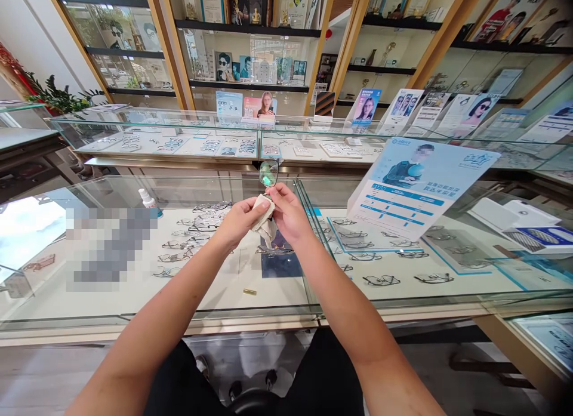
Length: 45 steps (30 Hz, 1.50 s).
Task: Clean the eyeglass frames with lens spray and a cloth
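Note:
Above the glass counter, both my hands meet around a pair of glasses (268, 173), one lens upright with a green reflection on it. My left hand (244, 220) is closed, pinching a cream cleaning cloth (265, 225) whose loose end hangs down. My right hand (289, 213) grips the glasses' lower part with thumb and fingertips, touching the cloth as well. The second lens and the temples are hidden by my fingers and the cloth.
Beneath the hands is a glass display counter (206, 302) with rows of eyeglass frames (381, 280). A spray bottle (149, 202) stands left of them. At right are a large leaflet stand (416, 186) and an opened white box (521, 222). A second display case (179, 126) runs behind.

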{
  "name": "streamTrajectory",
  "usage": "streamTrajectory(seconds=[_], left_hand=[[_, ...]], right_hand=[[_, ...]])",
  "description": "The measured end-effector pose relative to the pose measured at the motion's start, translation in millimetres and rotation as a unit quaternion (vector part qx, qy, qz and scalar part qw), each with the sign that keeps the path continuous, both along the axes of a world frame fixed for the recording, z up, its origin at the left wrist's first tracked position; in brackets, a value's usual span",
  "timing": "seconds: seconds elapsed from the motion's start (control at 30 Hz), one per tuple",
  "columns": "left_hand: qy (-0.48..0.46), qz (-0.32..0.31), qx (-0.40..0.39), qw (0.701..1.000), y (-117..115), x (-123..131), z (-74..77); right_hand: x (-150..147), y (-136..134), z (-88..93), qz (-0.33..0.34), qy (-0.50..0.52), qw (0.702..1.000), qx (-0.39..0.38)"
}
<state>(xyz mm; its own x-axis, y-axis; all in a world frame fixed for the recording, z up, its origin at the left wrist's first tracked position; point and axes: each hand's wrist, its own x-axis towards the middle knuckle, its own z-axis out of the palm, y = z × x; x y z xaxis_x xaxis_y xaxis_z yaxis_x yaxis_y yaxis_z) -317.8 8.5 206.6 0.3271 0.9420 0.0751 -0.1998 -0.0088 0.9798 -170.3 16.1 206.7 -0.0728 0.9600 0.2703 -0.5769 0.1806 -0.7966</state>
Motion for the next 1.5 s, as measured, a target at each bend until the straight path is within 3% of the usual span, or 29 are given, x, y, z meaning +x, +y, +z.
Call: streamTrajectory(seconds=[0.13, 0.27, 0.57, 0.8, 0.97, 1.23, 1.5], left_hand=[[0.046, -0.006, 0.031, 0.998, -0.3, -3.0, -0.1], [0.017, -0.023, 0.054, 0.998, 0.4, -3.4, 1.7], [-0.041, -0.071, 0.024, 0.996, 1.3, -4.6, -1.4], [0.030, -0.021, 0.034, 0.999, -1.3, -6.7, 0.9], [0.053, -0.027, 0.031, 0.998, -2.3, -7.5, 2.4], [0.027, 0.010, 0.019, 0.999, -3.8, -7.1, 7.4], [0.012, 0.000, 0.019, 1.000, -0.4, -9.1, 5.9]], right_hand=[[0.1, -0.2, 0.5, -0.003, -0.013, 1.000, -0.001], [0.7, 0.6, -0.2, -0.014, -0.022, 1.000, 0.000], [3.9, 0.8, 0.4, -0.011, -0.042, 0.999, -0.002], [4.8, 2.4, -1.7, -0.008, -0.037, 0.999, 0.000], [5.0, 1.6, -0.3, 0.003, -0.007, 1.000, -0.006], [5.2, 3.7, -3.2, 0.000, 0.004, 1.000, -0.016], [3.9, 3.7, -2.3, -0.005, 0.007, 1.000, -0.019]])
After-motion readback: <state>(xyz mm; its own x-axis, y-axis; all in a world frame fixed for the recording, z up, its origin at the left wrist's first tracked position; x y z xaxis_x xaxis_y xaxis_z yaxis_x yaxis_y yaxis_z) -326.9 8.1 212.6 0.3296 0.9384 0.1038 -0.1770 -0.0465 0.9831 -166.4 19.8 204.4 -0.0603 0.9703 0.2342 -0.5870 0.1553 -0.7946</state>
